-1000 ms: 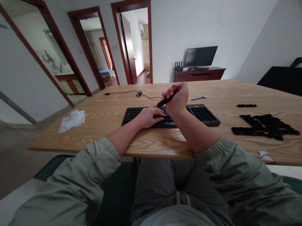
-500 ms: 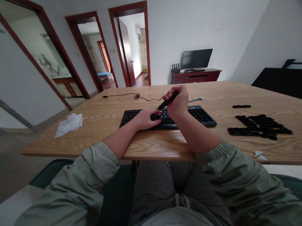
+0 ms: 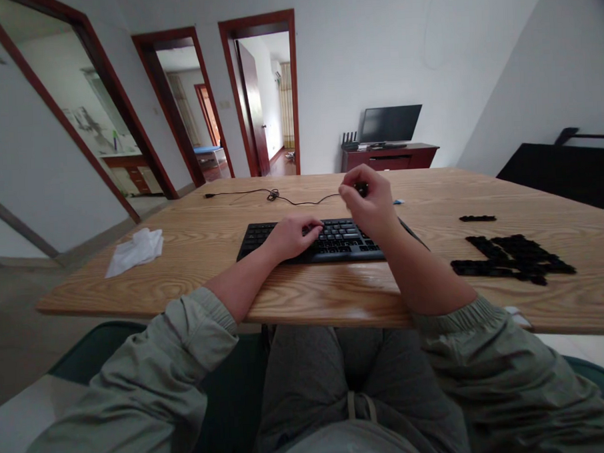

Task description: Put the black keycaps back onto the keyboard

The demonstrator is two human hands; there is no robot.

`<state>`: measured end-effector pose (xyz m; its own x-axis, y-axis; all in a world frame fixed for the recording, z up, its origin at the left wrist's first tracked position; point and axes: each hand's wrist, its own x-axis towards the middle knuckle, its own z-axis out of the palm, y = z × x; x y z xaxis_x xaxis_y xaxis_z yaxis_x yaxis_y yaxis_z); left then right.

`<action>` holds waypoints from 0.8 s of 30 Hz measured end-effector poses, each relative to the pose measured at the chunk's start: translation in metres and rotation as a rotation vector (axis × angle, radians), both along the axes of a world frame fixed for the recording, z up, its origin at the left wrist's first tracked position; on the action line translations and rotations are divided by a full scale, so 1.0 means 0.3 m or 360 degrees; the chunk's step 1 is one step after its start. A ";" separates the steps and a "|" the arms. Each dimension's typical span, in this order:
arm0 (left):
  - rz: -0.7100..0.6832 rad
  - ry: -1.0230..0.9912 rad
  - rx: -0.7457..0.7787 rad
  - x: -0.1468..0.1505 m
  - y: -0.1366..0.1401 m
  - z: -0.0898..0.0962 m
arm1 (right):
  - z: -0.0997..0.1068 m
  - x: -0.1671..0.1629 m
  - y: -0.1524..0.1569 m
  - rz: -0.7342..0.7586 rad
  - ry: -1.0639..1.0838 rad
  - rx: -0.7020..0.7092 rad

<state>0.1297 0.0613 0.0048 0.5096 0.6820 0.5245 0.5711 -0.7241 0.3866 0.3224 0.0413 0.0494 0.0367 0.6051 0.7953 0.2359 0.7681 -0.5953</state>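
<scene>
A black keyboard lies on the wooden table in front of me, with part of its key area looking lighter and uncovered. My left hand rests on its left-middle part, thumb and fingertips drawn together over the keys; whether a small piece is between them cannot be made out. Raised above the keyboard's right side, my right hand is wrapped round a black stick-like tool. Only the tool's end shows within the fist; the rest is hidden by the hand.
Several black key-like pieces lie in a group at the right, with a short strip behind them. White tissue is at the left. A cable runs along the back. A blue item lies beyond my right wrist.
My right hand has lifted the black tool off the keys and moved up and right, turning it end-on. My left hand stays on the keyboard, its fingers slightly shifted.
</scene>
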 end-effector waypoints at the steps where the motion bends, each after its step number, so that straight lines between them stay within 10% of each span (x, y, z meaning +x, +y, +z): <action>1: 0.0003 -0.0176 -0.0090 -0.002 0.002 0.006 | -0.003 0.012 -0.008 -0.0043 -0.0211 0.0018; 6: -0.0128 -0.0804 -0.0452 -0.017 0.019 0.022 | -0.023 0.029 -0.020 -0.0118 -0.0976 -0.0005; 15: -0.0309 -0.0921 -0.0676 0.003 -0.015 0.024 | 0.066 0.029 -0.022 -0.0084 -0.1377 0.0096; 20: -0.0198 -0.0803 -0.0618 -0.006 -0.001 0.016 | 0.211 0.260 0.097 -0.0154 -0.1283 -0.0160; 24: -0.0122 -0.0705 -0.0518 -0.019 0.014 0.015 | 0.246 0.572 0.228 -0.0432 -0.1351 -0.0808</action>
